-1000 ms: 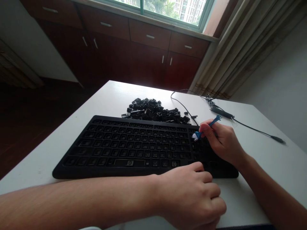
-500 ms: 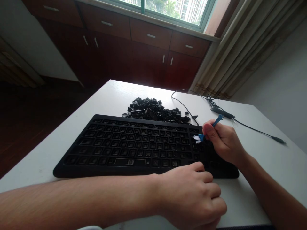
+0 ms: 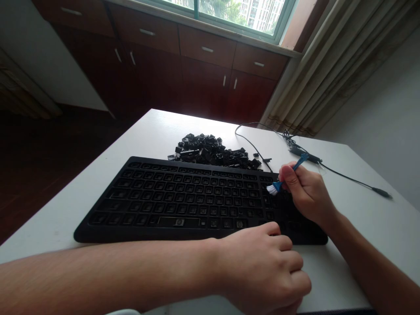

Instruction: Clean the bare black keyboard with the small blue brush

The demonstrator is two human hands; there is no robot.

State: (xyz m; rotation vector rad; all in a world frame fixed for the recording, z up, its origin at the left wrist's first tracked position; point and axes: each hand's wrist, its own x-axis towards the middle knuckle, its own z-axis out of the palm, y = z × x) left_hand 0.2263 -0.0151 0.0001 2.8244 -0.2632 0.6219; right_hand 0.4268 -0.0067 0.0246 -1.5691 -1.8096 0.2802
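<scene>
My right hand (image 3: 306, 190) is closed round a small blue brush (image 3: 277, 187). Its white bristles point down and left, over the right part of a black keyboard (image 3: 124, 229). The keyboard's caps are off, so rows of bare sockets show. At its front edge lies my left hand (image 3: 265, 267), knuckles up, fingers curled in. Whatever those fingers may hold is hidden beneath them. My left forearm crosses in front of the keyboard. Behind the keyboard, loose black keycaps (image 3: 210, 151) are heaped.
A black cable (image 3: 244, 135) runs from the keyboard's back across the white table (image 3: 131, 135). It joins a coil and a plug at the right. Wooden cabinets (image 3: 147, 78) stand beyond the table, under a window. A curtain (image 3: 315, 65) hangs at the right.
The brush has shifted slightly in my right hand, its bristle end a little further right and the handle tip slightly lower. My left hand stays essentially in place.
</scene>
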